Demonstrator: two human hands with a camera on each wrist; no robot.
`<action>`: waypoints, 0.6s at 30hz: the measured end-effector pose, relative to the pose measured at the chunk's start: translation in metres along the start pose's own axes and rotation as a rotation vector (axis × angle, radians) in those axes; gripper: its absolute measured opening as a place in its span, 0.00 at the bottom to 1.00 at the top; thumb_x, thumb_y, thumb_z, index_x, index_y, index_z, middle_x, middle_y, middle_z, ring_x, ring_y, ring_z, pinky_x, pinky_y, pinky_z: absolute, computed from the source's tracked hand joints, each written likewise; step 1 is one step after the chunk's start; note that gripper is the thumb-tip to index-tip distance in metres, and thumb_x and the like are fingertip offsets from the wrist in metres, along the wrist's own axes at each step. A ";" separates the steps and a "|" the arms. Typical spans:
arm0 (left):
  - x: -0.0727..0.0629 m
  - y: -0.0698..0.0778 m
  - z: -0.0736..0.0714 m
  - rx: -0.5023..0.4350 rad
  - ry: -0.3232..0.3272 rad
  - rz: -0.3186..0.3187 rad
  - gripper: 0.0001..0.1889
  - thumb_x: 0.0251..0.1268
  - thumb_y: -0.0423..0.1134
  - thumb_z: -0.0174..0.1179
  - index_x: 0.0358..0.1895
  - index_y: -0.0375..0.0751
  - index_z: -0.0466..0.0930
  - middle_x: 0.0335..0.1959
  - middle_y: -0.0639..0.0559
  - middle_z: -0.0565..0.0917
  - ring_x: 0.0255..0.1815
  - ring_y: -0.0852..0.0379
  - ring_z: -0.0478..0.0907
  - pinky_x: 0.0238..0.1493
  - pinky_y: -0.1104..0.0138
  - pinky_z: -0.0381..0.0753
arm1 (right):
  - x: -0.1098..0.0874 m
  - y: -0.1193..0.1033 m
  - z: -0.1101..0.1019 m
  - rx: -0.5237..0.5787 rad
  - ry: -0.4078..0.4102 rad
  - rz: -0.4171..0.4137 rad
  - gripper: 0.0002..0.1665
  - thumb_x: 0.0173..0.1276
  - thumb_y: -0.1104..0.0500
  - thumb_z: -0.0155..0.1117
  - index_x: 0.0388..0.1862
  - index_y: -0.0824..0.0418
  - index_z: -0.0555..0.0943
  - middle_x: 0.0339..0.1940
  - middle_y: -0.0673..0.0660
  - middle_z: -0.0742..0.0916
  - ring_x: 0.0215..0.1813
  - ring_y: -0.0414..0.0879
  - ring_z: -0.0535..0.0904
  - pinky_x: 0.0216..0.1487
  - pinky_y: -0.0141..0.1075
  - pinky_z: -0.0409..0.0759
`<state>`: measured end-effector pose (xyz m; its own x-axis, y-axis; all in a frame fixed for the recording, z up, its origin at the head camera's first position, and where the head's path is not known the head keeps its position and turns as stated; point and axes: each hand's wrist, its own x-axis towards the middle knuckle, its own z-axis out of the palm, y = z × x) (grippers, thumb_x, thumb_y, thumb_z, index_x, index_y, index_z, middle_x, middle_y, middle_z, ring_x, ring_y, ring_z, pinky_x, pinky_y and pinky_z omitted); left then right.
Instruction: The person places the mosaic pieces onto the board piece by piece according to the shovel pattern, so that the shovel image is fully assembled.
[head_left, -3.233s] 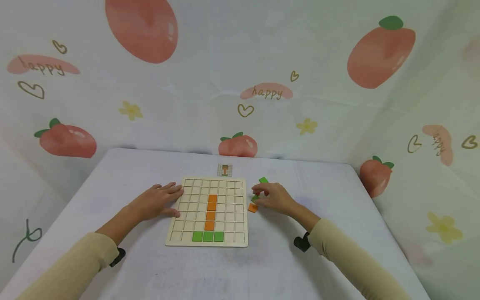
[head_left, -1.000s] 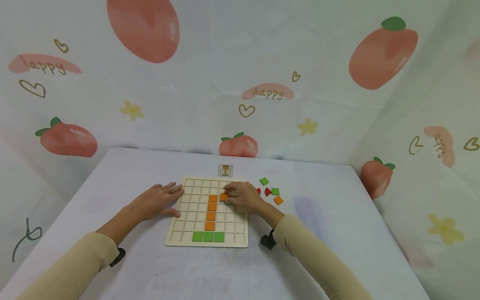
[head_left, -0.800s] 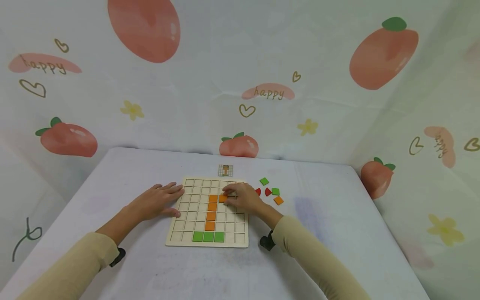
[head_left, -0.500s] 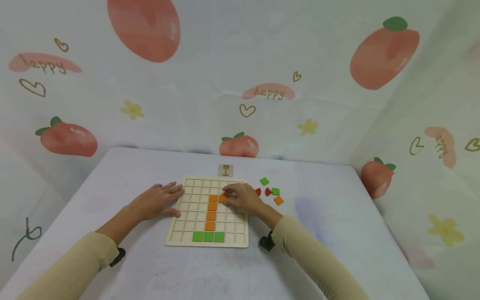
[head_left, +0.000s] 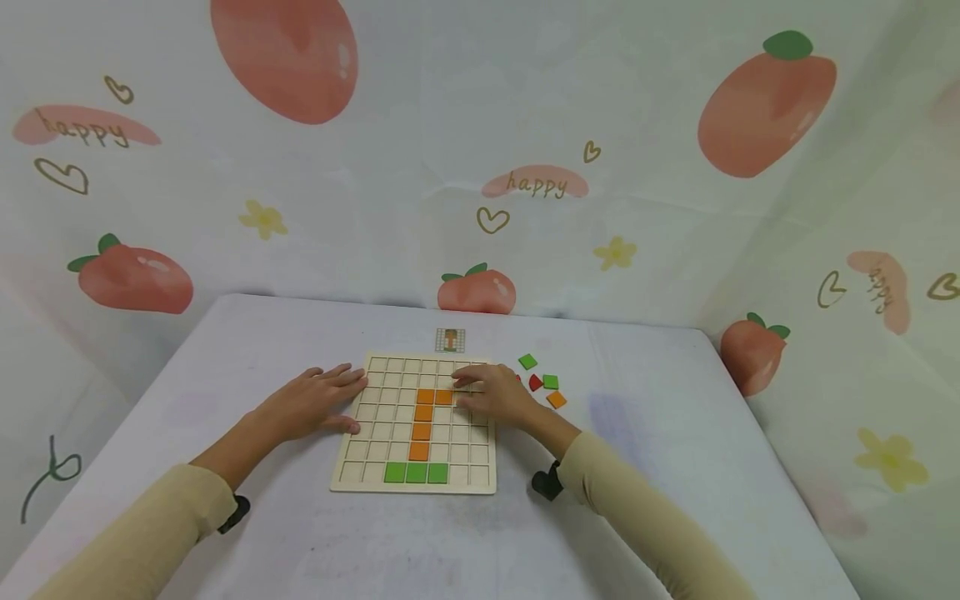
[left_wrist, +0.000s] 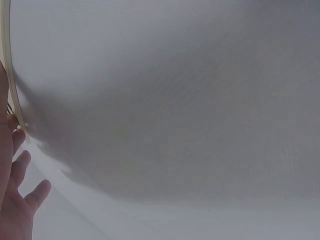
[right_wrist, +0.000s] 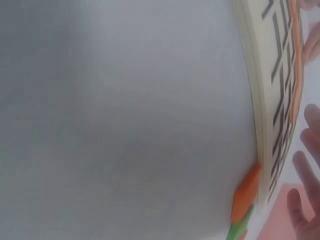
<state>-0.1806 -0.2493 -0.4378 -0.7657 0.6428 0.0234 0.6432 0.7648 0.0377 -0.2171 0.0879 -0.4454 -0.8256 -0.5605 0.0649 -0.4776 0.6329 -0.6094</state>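
A pale wooden grid board [head_left: 375, 433] lies on the table in the head view. Along its left edge rests my left hand [head_left: 318, 402], fingers spread and thumb at the rim. Over the board's right side is my right hand [head_left: 495, 393], with nothing between thumb and fingers. Just left of its fingertips an orange square tile [head_left: 444, 397] sits in a cell, beside the top tile [head_left: 425, 397] of an orange column. Three green tiles [head_left: 416, 473] fill cells in the bottom row. In the right wrist view, that hand's fingers [right_wrist: 306, 172] are extended past the board's edge.
Right of the board lie loose pieces: green tiles [head_left: 528, 362], an orange tile [head_left: 557, 400] and red wedge pieces [head_left: 536, 382], one partly hidden by my right hand. A small printed pattern card [head_left: 450, 340] lies behind the board. A patterned cloth [head_left: 390, 208] hangs behind the table.
My right hand came from the loose pieces to the board with an orange tile, set it right of the column's top, let go and drew slightly right. My left hand stayed put.
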 end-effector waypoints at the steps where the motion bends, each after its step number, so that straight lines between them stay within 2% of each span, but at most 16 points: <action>1: 0.000 0.000 0.000 0.001 -0.001 0.000 0.40 0.61 0.60 0.63 0.68 0.33 0.72 0.68 0.38 0.74 0.69 0.36 0.69 0.59 0.42 0.72 | -0.003 0.002 -0.003 0.006 0.001 -0.007 0.25 0.64 0.59 0.73 0.60 0.59 0.82 0.46 0.50 0.90 0.57 0.46 0.82 0.65 0.47 0.73; 9: 0.001 0.000 0.001 0.011 -0.012 -0.008 0.40 0.61 0.61 0.63 0.69 0.34 0.72 0.69 0.38 0.73 0.69 0.36 0.69 0.60 0.42 0.72 | -0.031 0.024 -0.025 -0.062 0.007 -0.065 0.26 0.61 0.59 0.76 0.57 0.62 0.82 0.44 0.52 0.90 0.55 0.48 0.84 0.57 0.46 0.79; 18: 0.000 0.002 -0.001 0.005 -0.015 -0.012 0.40 0.62 0.60 0.63 0.69 0.33 0.72 0.69 0.38 0.73 0.69 0.36 0.68 0.60 0.42 0.71 | -0.059 0.051 -0.034 -0.096 0.083 -0.106 0.23 0.56 0.61 0.78 0.52 0.63 0.85 0.39 0.50 0.91 0.46 0.46 0.86 0.55 0.49 0.78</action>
<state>-0.1796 -0.2479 -0.4369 -0.7729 0.6345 0.0080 0.6344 0.7723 0.0325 -0.2027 0.1713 -0.4538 -0.7891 -0.5835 0.1921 -0.5866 0.6228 -0.5177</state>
